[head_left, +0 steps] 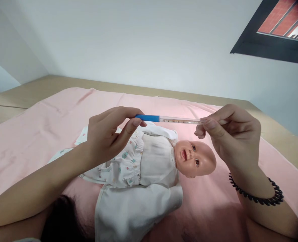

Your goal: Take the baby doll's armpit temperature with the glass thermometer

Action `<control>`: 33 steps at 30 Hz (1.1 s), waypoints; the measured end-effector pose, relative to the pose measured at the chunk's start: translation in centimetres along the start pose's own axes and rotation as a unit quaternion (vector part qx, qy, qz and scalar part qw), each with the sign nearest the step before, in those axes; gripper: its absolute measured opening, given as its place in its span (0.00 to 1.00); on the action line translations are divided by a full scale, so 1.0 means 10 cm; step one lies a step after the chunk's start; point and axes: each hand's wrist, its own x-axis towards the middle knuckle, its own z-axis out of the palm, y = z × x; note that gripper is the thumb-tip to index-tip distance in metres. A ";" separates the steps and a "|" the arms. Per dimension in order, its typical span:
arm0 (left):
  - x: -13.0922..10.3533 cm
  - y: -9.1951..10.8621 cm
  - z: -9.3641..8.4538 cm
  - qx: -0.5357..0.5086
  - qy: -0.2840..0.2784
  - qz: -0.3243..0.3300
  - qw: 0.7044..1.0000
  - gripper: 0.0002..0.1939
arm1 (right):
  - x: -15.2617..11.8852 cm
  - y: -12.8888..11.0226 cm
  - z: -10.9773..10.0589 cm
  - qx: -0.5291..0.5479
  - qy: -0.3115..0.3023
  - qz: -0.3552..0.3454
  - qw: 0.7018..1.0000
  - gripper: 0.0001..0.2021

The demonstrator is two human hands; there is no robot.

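Left hand (111,132), right hand (236,134) pinch tube (170,119) ends; tabletop (285,137) borders cloth (108,99).

Doll (161,161), lying face up, white top (155,151), patterned bottoms (123,169); pink cloth (209,208), beneath doll; blue-capped clear tube (172,120), held over doll, lengthwise, blue end in left hand (111,134), clear end in right hand (236,134); white garment (136,208), spread on doll's near side; dark-framed window (277,28), beyond doll's head end

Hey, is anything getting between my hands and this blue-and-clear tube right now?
Nothing visible does. Your left hand pinches the blue-and-clear tube at its blue end, your right hand at its clear part. The doll lies below on the pink cloth, not between them.
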 end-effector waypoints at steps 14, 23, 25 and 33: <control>-0.01 -0.10 0.08 -0.019 0.034 0.020 0.999 0.12 | -0.03 -0.06 0.03 -0.068 0.022 -0.009 0.997 0.07; 0.01 -0.42 0.25 -0.009 0.015 0.018 1.000 0.10 | 0.29 0.40 -0.21 0.002 -0.043 0.056 0.998 0.09; -0.04 -0.64 0.39 -0.005 -0.050 -0.065 0.997 0.13 | 0.44 0.72 -0.35 0.008 -0.054 0.112 0.992 0.15; -0.40 -1.28 0.74 0.055 -0.431 -0.303 0.848 0.37 | 0.56 1.87 -0.87 -0.157 -0.126 0.297 0.933 0.20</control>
